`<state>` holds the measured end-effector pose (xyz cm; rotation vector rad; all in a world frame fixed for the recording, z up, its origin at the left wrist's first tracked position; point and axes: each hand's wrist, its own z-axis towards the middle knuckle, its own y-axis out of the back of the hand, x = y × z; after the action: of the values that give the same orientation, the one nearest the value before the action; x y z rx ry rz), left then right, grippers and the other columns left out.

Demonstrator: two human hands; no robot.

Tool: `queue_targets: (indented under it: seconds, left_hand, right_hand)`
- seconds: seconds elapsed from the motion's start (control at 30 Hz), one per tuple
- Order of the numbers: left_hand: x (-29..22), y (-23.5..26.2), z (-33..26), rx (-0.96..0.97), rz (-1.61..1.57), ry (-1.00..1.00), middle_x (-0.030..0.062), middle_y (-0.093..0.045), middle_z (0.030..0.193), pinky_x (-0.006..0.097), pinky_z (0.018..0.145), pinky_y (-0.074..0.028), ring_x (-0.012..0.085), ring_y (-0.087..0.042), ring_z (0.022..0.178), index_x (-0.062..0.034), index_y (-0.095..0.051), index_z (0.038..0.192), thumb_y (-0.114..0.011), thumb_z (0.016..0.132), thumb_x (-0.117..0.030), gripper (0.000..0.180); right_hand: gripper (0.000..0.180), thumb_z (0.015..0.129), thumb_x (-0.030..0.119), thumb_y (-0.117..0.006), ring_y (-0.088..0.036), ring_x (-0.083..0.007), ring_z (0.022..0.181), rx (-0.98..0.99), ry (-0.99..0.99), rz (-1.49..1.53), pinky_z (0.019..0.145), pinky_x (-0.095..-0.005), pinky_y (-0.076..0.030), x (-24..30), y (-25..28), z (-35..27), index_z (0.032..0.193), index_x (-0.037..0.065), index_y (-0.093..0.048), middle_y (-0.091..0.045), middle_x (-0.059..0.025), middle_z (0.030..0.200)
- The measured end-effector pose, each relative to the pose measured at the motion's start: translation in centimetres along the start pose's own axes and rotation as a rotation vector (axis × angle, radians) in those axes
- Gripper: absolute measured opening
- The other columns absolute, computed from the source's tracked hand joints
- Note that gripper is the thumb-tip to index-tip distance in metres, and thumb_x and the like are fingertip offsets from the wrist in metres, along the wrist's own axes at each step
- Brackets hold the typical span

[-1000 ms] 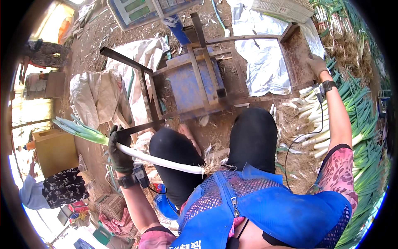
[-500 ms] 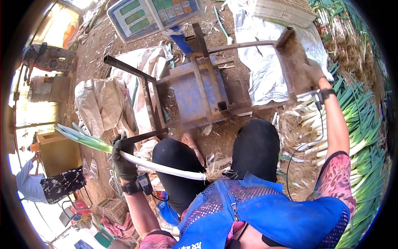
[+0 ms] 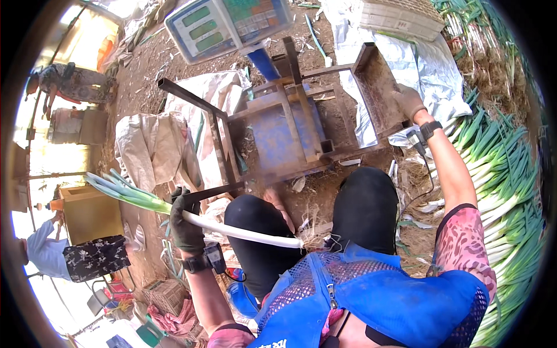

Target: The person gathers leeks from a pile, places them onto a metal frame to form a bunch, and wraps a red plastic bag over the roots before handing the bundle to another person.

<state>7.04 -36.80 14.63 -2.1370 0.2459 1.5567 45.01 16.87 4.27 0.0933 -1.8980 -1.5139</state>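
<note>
My left hand point(image 3: 187, 223), in a dark glove, is closed around a long leek point(image 3: 249, 235). Its green leaves point out to the left, and its white shank crosses over my left knee, with the roots near my vest. My right hand point(image 3: 409, 101), in a lighter glove, is closed at the right edge of a rusty metal plate point(image 3: 374, 87). That upright plate sits at the right end of a rusty metal frame point(image 3: 301, 116) standing in front of my knees. Some of the right fingers are hidden behind the plate's edge.
A digital scale display point(image 3: 229, 26) stands beyond the frame, with a blue platform point(image 3: 284, 136) under it. Many leeks point(image 3: 499, 191) lie piled along the right. White sheeting point(image 3: 429, 64) and a pale crate point(image 3: 400, 17) are behind. A person point(image 3: 87, 255) is at the far left.
My right hand and the metal plate have moved left along the frame. The left hand still holds the leek, and the whole view has shifted slightly.
</note>
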Motion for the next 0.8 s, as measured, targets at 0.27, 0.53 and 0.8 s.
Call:
queue_targets:
  seconds: [0.27, 0.53, 0.8]
  left_hand:
    - [0.0, 1.5, 3.4, -0.008, 0.017, -0.052, 0.0132, -0.065, 0.114, 0.037, 0.093, -0.052, 0.0223, -0.065, 0.102, -0.0014, -0.052, 0.131, -0.054, 0.096, -0.023, 0.041]
    - [2.4, 2.4, 3.1, 0.144, 0.431, -0.372, 0.0033, -0.064, 0.102, 0.030, 0.085, -0.053, 0.0127, -0.061, 0.092, -0.0037, -0.060, 0.102, -0.056, 0.096, -0.007, 0.008]
    - [1.3, 0.7, 2.2, -0.061, -0.208, 0.015, 0.0059, -0.065, 0.102, 0.038, 0.090, -0.053, 0.0190, -0.063, 0.096, -0.0044, -0.061, 0.107, -0.054, 0.096, -0.025, 0.024]
  right_hand:
    - [0.039, 0.089, 0.030, -0.056, -0.061, -0.0405, 0.102, -0.072, -0.069, 0.108, 0.087, -0.0402, -0.047, 1.1, 0.9, -3.3, 0.113, -0.001, -0.061, -0.064, -0.0262, 0.106]
    - [0.044, 0.088, 0.032, -0.057, -0.061, -0.0399, 0.104, -0.028, -0.007, 0.057, 0.088, -0.0397, -0.047, 0.4, 0.9, 0.3, 0.118, 0.000, -0.060, -0.064, -0.0252, 0.110]
    - [0.048, 0.088, 0.032, -0.057, -0.059, -0.0405, 0.109, -0.032, -0.111, 0.041, 0.092, -0.0389, -0.046, 0.0, 0.0, 0.2, 0.123, -0.001, -0.058, -0.062, -0.0270, 0.114]
